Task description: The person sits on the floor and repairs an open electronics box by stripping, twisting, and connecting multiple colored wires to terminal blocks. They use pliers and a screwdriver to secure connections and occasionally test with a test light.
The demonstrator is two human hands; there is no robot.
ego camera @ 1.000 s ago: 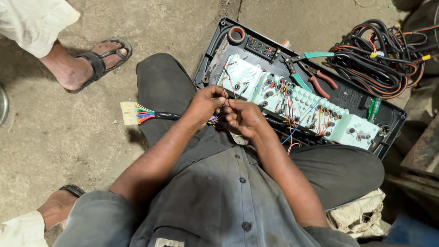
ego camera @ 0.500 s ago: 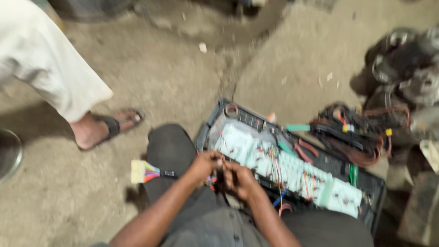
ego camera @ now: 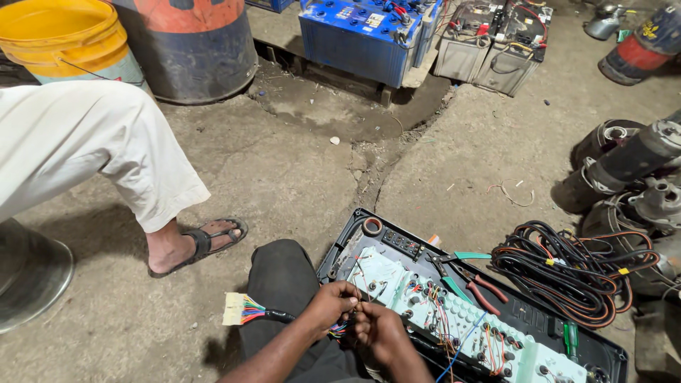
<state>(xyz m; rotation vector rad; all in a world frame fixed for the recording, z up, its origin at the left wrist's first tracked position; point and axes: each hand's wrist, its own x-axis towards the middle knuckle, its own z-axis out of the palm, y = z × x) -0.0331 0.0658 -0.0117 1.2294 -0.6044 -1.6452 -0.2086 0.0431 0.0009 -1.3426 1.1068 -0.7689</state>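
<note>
1. While both hands sit close at the panel's (ego camera: 596, 339) near-left corner, left hand (ego camera: 332, 306) is closed, fingertips pinching thin wires (ego camera: 340, 329) there.
2. Right hand (ego camera: 379, 333) is curled and nearly closed, touching the same wires; exact grip can't be told.
3. Harness (ego camera: 273, 315) runs from the left hand over the knee to a pale connector (ego camera: 233, 309), off the panel's left edge.
4. Handling guess: wires light, soft, floppy; strands fragile where they join. Hold by the black sleeve or the connector, not single strands.
5. Pliers (ego camera: 474, 278) and a cable coil (ego camera: 578, 273) sit at the panel's far edge.
</note>
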